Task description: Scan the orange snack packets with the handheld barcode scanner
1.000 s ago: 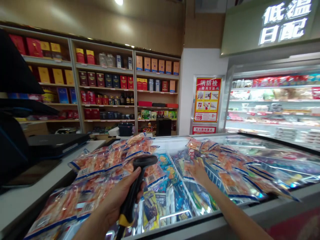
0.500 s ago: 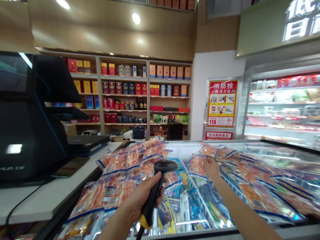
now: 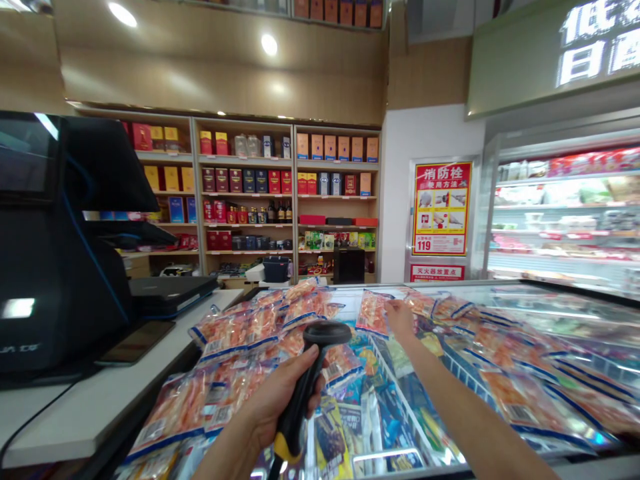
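Observation:
Wrapped round the grip of a black and yellow barcode scanner (image 3: 300, 393) is my left hand (image 3: 280, 400), closed, with the scanner's head (image 3: 327, 332) pointing away from me. My right hand (image 3: 400, 319) pinches the right edge of a clear bag of orange-pink food (image 3: 373, 312) and holds it over the glass-topped freezer. Similar bags (image 3: 235, 330) lie in a heap on the left, some with barcode labels showing. Another spread of these bags (image 3: 515, 393) lies on the right. Beneath the glass, blue and yellow packets (image 3: 345, 427) show between white wire dividers.
At left, a black checkout terminal (image 3: 65, 253) stands on a white counter (image 3: 65, 427) with a phone (image 3: 135, 343) and a trailing cable. Shelves of boxes (image 3: 245, 180) line the back wall. A lit display fridge (image 3: 565, 213) stands at right.
My right hand has moved left with the bag, bringing it nearer the scanner and the left heap. My left hand keeps its hold on the scanner, nearly still.

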A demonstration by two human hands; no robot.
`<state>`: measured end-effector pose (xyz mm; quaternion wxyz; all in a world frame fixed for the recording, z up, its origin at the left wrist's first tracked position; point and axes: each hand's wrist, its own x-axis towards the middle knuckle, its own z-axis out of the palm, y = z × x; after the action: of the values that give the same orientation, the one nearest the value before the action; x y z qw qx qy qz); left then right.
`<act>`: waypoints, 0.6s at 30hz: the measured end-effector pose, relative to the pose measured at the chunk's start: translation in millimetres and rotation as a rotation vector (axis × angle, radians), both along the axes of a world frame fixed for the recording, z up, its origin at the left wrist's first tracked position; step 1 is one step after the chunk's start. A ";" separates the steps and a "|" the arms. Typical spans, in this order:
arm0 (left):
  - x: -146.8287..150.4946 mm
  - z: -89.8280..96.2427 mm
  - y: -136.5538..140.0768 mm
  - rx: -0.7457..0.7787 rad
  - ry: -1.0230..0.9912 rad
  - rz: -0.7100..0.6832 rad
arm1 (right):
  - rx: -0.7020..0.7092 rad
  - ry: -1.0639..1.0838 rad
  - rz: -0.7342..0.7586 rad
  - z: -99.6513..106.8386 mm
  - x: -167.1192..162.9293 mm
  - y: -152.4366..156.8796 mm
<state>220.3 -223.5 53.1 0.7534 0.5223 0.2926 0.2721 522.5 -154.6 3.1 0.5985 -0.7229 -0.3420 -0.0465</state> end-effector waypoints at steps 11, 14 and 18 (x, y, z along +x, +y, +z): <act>6.4 -2.6 4.8 0.011 -0.022 -0.069 | 0.006 0.017 0.009 2.2 18.8 1.1; 5.3 -2.5 9.2 0.001 -0.020 -0.045 | -0.034 -0.003 -0.029 4.0 18.8 -1.5; 2.5 -2.5 13.5 -0.023 -0.029 -0.113 | -0.047 -0.023 -0.015 1.5 22.0 2.8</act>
<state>222.9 -210.0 50.7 0.7776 0.5252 0.2551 0.2331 544.4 -151.8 4.6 0.5770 -0.7388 -0.3444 -0.0514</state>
